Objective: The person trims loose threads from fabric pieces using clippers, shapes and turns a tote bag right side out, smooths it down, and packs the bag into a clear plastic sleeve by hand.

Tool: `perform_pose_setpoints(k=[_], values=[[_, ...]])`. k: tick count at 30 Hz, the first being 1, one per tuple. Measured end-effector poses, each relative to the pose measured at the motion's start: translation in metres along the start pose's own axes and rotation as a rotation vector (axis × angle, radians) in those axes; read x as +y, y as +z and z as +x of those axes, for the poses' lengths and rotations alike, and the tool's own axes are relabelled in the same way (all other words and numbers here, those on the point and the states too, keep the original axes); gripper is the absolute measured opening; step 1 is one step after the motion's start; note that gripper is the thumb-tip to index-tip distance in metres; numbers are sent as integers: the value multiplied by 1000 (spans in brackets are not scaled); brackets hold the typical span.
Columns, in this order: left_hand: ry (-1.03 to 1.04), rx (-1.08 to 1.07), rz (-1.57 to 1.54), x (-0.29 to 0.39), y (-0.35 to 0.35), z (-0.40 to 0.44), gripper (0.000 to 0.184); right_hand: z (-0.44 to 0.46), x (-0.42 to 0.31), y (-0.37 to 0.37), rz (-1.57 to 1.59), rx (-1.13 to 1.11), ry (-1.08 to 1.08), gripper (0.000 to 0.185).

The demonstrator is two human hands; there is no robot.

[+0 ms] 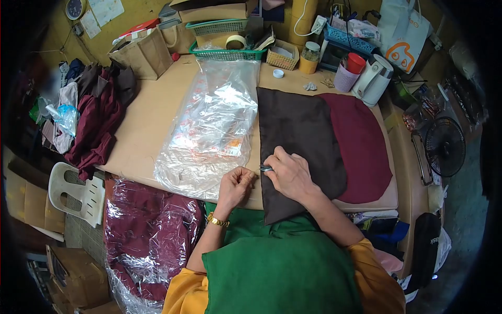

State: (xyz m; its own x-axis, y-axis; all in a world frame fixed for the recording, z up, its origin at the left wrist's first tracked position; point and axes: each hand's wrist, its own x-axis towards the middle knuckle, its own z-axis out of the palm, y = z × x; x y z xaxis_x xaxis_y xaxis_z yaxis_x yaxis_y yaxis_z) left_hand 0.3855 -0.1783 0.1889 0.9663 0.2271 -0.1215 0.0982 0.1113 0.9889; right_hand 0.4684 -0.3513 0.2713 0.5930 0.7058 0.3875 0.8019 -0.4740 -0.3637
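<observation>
My right hand (290, 175) rests over the left edge of a dark brown folded cloth (300, 128) and is closed around small metal thread snips (266, 168), whose tips point left. Just left of that edge, my left hand (238, 184) is closed with its fingertips pinched together. Whatever it pinches is too small to make out. Under the brown cloth's right side lies a maroon cloth (363, 152). A clear plastic bag (214, 115) with orange print lies flat to the left of the brown cloth.
Green baskets (227, 54), a jar (309, 56), a red cup (355, 64) and a white kettle (374, 78) line the table's back. Maroon garments (99, 120) hang over its left end. A plastic-wrapped maroon bundle (151, 225) sits below the front edge, near a white chair (78, 193).
</observation>
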Motion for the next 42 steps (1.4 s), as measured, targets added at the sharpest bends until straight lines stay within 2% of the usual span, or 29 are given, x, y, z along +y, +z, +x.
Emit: perform_pose_setpoints(k=[5,8,15,17,21,23,26,33,38,39,42], values=[[53,0,38,-2,-1,1,18,7,2,12,-139,-65,-71,22],[54,11,27,-3,0,1,18,9,5,14,-111,-98,-27,24],[10,-3,-10,5,-1,1,17,9,-10,-3,-102,-27,-41,23],[23,0,15,5,0,0,17,12,-5,7,-78,-86,3,34],[60,12,28,2,-1,1,18,13,-2,12,-77,-101,19,34],[44,14,22,3,-3,2,18,13,-11,-2,-129,-40,-29,24],[24,7,4,4,-3,1,17,12,-17,-6,-76,-65,-3,34],[46,33,-80,15,-1,-6,17,13,-9,6,-136,-107,-3,26],[85,82,-109,12,-11,-6,16,-4,7,1,27,36,237,31],[82,73,-122,10,-11,-5,16,-7,7,-2,55,-3,300,35],[73,92,-236,8,-4,-4,17,-19,5,-1,61,5,330,34]])
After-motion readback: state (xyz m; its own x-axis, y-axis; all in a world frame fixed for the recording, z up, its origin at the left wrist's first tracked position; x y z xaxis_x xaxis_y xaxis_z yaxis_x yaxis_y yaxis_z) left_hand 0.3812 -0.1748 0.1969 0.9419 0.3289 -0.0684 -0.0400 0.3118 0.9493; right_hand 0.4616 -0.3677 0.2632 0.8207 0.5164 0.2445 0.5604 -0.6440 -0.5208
